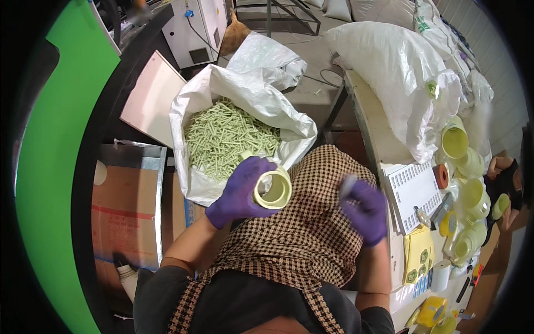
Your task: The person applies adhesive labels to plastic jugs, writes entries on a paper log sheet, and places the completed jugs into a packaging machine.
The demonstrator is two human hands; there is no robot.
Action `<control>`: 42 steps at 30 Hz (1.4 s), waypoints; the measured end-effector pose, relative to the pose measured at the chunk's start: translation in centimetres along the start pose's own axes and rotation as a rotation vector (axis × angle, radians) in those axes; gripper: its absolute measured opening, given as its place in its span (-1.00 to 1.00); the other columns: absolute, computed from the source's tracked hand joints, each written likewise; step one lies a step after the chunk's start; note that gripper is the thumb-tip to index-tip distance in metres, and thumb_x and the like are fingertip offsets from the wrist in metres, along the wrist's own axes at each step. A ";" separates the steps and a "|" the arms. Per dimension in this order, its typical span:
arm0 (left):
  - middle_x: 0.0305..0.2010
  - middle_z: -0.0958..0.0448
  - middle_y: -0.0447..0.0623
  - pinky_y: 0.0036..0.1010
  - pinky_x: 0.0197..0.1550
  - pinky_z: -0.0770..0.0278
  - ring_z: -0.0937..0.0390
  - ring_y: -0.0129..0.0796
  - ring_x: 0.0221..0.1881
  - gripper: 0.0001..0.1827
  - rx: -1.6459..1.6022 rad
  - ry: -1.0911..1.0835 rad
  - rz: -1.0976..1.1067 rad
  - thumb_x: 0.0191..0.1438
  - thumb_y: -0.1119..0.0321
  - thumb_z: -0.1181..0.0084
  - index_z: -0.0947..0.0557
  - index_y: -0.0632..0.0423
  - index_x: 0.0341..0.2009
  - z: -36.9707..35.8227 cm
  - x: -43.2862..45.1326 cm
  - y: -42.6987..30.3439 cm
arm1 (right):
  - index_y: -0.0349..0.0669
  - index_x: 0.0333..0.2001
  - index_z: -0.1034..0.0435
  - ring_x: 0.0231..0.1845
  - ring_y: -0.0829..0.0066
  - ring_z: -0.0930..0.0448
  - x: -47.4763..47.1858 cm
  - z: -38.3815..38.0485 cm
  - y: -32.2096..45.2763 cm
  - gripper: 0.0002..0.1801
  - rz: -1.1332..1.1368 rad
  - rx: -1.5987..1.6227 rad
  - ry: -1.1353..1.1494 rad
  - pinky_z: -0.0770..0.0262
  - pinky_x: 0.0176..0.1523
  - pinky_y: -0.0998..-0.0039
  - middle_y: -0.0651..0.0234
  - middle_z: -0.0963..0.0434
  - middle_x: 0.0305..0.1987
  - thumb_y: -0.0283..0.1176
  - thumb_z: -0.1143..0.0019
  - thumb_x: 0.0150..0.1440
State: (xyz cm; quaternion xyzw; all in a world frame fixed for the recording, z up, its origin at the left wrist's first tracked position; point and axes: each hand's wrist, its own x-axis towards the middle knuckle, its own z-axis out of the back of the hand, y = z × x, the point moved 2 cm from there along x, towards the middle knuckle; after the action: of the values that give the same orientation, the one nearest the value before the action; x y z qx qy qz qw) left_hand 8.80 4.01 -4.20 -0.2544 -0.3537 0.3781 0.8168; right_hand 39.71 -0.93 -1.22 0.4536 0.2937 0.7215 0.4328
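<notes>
My left hand (244,190), in a purple glove, is closed around a pale yellow-green plastic cylinder (285,190) whose open round end faces up. Just past that hand stands a white woven sack (194,190) with its mouth open, holding many short pale green sticks (229,133). My right hand (365,208), also gloved in purple, is over the checked apron (308,225) on my lap. A small whitish, blurred thing (347,185) shows at its fingertips; what it is cannot be told.
On the bench (375,137) at the right are a full white sack (384,67), label sheets (413,188), several pale green cylinders (475,198) and tape rolls (432,311). Another person's hand (507,219) is at the far right. A green panel (54,188) stands left, an open carton (125,234) beside me.
</notes>
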 end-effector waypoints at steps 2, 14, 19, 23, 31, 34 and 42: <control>0.08 -0.52 0.12 -0.10 0.30 -0.33 -0.45 0.10 0.16 -0.03 0.006 0.000 -0.081 -0.45 0.16 -0.63 -0.51 0.08 0.16 0.1 0.5 -0.5 | -0.32 -0.10 -0.57 -0.07 0.26 -0.72 0.7 -5.9 1.9 -0.73 0.093 0.150 0.079 -0.64 0.02 0.40 0.11 -0.69 -0.03 -0.56 -0.35 0.08; 0.04 -0.61 0.15 -0.03 0.20 -0.47 -0.59 0.11 0.03 -0.14 0.059 -0.083 -0.402 -0.27 0.03 -0.56 -0.57 0.25 0.11 -1.8 1.1 -0.7 | -0.17 -0.33 -0.57 -0.41 0.13 -0.66 2.3 -13.2 1.4 -0.86 -0.050 -0.439 0.147 -0.59 -0.31 0.20 0.20 -0.64 -0.26 -0.53 -0.15 -0.01; 0.00 -0.63 0.18 -0.02 0.20 -0.49 -0.61 0.11 0.03 -0.21 0.105 -0.021 -0.510 -0.26 0.06 -0.56 -0.61 0.26 0.05 -2.3 1.2 -2.0 | -0.17 -0.35 -0.55 -0.39 0.11 -0.65 1.4 -12.4 0.8 -0.87 -0.175 -0.549 0.366 -0.58 -0.26 0.16 0.16 -0.60 -0.37 -0.39 -0.19 0.01; -0.01 -0.63 0.16 -0.03 0.20 -0.48 -0.60 0.11 0.02 -0.22 0.080 -0.038 -0.430 -0.29 0.08 -0.58 -0.62 0.24 0.02 -2.5 1.6 -2.5 | -0.16 -0.28 -0.54 -0.34 0.14 -0.66 0.5 -12.0 0.9 -0.85 -0.021 -0.416 0.109 -0.58 -0.28 0.19 0.22 -0.59 -0.28 -0.45 -0.16 0.01; 0.15 -0.58 0.11 -0.05 0.31 -0.40 -0.55 0.00 0.16 -0.05 0.132 0.037 -0.414 -0.39 0.08 -0.57 -0.55 0.15 0.18 -3.0 1.3 -1.8 | -0.12 -0.29 -0.56 -0.38 0.11 -0.66 0.5 -12.0 -0.5 -0.83 -0.067 -0.416 0.198 -0.60 -0.29 0.18 0.29 -0.63 -0.18 -0.53 -0.20 -0.02; 0.16 -0.57 0.11 -0.04 0.32 -0.39 -0.55 -0.01 0.16 -0.07 0.132 0.057 -0.452 -0.36 0.03 -0.56 -0.58 0.10 0.18 -3.2 1.5 -1.8 | -0.24 -0.12 -0.49 -0.11 0.01 -0.63 0.6 -11.3 0.6 -0.72 -0.004 -0.289 0.352 -0.58 -0.05 0.10 0.08 -0.57 -0.04 -0.54 -0.15 0.03; 0.16 -0.55 0.28 0.01 0.21 -0.50 -0.53 0.13 0.17 -0.50 -0.543 -0.089 -0.287 -0.34 0.26 -0.62 -0.69 -0.06 -0.22 7.4 4.5 -3.0 | -0.27 0.07 -0.47 -0.15 0.46 -0.64 4.9 3.3 2.9 -0.60 0.181 -0.152 -0.277 -0.57 0.02 0.41 0.23 -0.64 -0.10 -0.58 -0.29 0.11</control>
State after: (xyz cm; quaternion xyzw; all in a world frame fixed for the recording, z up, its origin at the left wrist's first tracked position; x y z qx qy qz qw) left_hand 6.50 6.96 4.19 -0.3937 -0.5097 0.1613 0.7478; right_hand 40.63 2.19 4.46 0.5392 0.1342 0.7082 0.4355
